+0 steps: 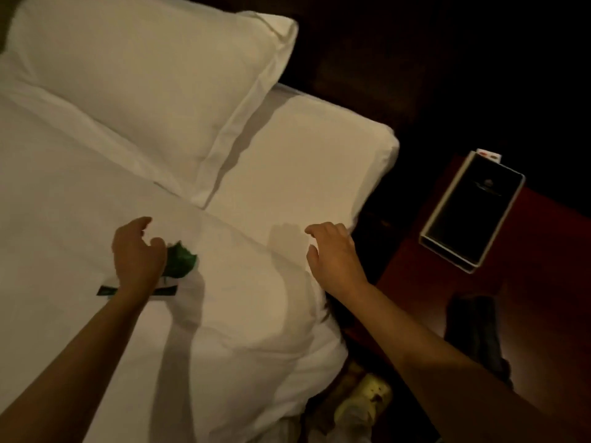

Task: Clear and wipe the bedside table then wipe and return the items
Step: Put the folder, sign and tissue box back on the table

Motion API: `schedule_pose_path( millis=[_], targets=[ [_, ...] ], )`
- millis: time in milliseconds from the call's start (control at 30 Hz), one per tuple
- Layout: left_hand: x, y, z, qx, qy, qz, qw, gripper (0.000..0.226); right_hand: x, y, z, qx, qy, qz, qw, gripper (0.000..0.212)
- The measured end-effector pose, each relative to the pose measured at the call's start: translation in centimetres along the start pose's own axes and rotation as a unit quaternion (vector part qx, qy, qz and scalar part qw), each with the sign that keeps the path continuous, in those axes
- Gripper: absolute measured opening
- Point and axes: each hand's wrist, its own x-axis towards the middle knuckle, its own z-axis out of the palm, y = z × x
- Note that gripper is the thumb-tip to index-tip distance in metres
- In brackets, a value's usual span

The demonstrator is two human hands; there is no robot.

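Head view, dim warm light, looking down over the bed (96, 193). White duvet fills most of the frame; one large pillow (153, 78) lies at its head with a flatter one (307, 155) beside it nearer the edge. To the right, lower and dark, is the reddish wooden worktop (527, 298) of the bedside table, only partly in frame. Two things sit on it: a black box with a pale rim (470, 212) toward the back, and a dark object (476, 330) nearer the person, too shadowed to identify. The worktop is thus not yet cleared, in my judgement. On the duvet, a crumpled green item (180, 259) lies just beside a dark flat strip on something pale (166, 290); the bed is probably serving as a holding place for things taken off the table. The green item may be a cloth, but I cannot confirm it. Left hand (137, 254) hovers over these, fingers loosely curled and apart, gripping nothing visible; the wrist covers the strip's middle. Right hand (335, 254) hangs over the duvet edge, fingers spread and empty. Down between bed and table something pale yellow (367, 401) shows on the floor, unidentifiable. Background beyond the bed is black.
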Motion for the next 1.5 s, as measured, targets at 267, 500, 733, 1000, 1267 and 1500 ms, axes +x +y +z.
schedule_pose_path(
  millis=[267, 500, 733, 1000, 1267, 1500],
  targets=[
    [1.6, -8.7, -0.9, 0.072, -0.088, -0.158, 0.981, 0.058, 2.0, -8.2, 8.4, 0.079, -0.167, -0.015, 0.983, 0.040],
    [2.9, -10.9, -1.2, 0.010, -0.102, -0.176, 0.979, 0.057, 3.1, -13.1, 12.5, 0.199, -0.243, 0.061, 0.947, 0.044],
    [2.8, -8.7, -0.8, -0.053, -0.082, -0.238, 0.966, 0.054, 3.9, -14.0, 13.6, 0.453, -0.233, 0.208, 0.835, 0.035],
    [-2.7, 1.1, 2.1, -0.185, -0.097, -0.145, 0.967, 0.044, 2.3, -6.6, 6.4, 0.422, -0.061, 0.226, 0.876, 0.029],
    [-10.5, 15.9, 8.1, -0.257, -0.173, 0.029, 0.950, 0.044, -1.6, 5.3, -5.6, 0.444, 0.160, 0.226, 0.852, 0.052],
    [-19.8, 28.4, 14.0, -0.288, -0.256, 0.113, 0.916, 0.041, -7.4, 17.2, -15.2, 0.398, 0.296, 0.224, 0.839, 0.052]
  ],
)
